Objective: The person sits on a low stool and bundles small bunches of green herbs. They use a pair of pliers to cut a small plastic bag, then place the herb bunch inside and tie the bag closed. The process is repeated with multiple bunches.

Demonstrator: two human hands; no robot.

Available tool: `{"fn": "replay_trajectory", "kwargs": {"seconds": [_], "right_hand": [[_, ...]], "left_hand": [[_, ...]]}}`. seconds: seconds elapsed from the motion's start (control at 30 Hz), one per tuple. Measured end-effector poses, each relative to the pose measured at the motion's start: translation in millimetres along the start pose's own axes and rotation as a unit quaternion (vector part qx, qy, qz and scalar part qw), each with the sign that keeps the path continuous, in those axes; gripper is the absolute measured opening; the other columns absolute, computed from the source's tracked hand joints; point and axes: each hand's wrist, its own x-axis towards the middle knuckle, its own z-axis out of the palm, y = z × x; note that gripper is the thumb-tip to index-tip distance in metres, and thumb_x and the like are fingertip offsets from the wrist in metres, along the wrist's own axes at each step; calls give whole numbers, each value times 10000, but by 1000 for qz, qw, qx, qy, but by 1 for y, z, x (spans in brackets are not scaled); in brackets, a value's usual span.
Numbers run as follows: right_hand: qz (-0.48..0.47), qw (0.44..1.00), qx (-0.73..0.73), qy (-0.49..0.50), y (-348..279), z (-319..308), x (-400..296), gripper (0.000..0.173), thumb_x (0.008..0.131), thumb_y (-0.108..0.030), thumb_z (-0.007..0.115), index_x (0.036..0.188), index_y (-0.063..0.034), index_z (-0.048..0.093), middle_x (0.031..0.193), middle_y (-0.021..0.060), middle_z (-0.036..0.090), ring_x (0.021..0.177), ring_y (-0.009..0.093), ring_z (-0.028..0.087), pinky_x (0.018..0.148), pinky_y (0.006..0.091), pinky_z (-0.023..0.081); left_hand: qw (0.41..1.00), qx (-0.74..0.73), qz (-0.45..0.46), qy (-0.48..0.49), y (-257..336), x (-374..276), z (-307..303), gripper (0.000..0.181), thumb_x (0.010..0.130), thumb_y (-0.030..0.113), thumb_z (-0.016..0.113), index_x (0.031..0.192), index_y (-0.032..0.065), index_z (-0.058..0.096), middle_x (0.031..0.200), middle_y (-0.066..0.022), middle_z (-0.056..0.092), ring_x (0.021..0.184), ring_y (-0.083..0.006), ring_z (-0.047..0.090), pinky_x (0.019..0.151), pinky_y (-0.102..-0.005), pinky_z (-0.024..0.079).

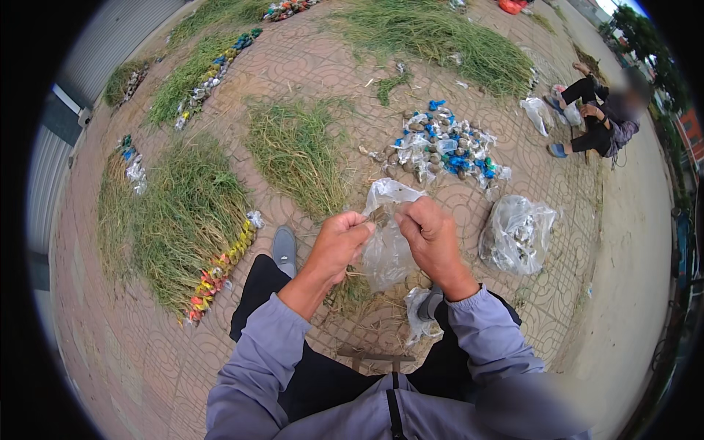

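Between my two hands hangs a clear plastic bag [389,253], its upper edge raised above my fingers. My left hand [338,245] pinches the bag's left side, with some thin brown stems at the fingertips. The fingers of my right hand [432,236] are closed on the bag's right side. Some grass [352,291] lies on the paving below the bag. Just ahead is a pile of small bundles wrapped in white, blue and green plastic [445,146]. A large clear plastic bag with contents [518,234] stands to the right of my right hand.
Long green grass-like plants lie ahead [297,154] and at the left [181,214], the left heap edged with yellow and red wrapped root ends [223,264]. Another plastic bag [421,316] lies by my right foot. A person [599,113] sits at the upper right beside a white bag [536,115].
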Motion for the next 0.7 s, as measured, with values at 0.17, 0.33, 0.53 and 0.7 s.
{"fn": "replay_trajectory", "kwargs": {"seconds": [0.17,0.33,0.53,0.7], "right_hand": [[-58,996,-68,3,-8,9,-9,146,771,4,687,894,-50,630,770,107,545,701,310,581,612,403,461],[-151,979,-138,-5,-7,17,-11,160,749,8,657,902,-39,648,786,81,557,725,283,560,618,389,439],[-187,969,-156,-33,-9,25,-15,254,747,0,638,1001,8,654,866,99,558,789,274,555,679,387,430],[-183,972,-142,-32,-8,29,-15,295,746,4,633,1040,18,644,897,118,551,815,289,547,703,392,425]], "left_hand": [[998,-46,-31,4,-2,0,0,83,932,145,631,894,83,592,706,39,527,471,-31,386,427,-233,285],[995,-86,-47,-7,-1,0,-2,66,939,139,615,908,89,582,720,24,542,465,-36,393,419,-232,291],[992,-117,-46,-28,1,-2,-7,41,947,122,587,933,87,572,730,17,546,470,-39,403,420,-231,302],[993,-111,-24,-32,5,-4,-5,63,950,141,592,947,82,571,743,13,547,485,-35,408,434,-221,305]]}}
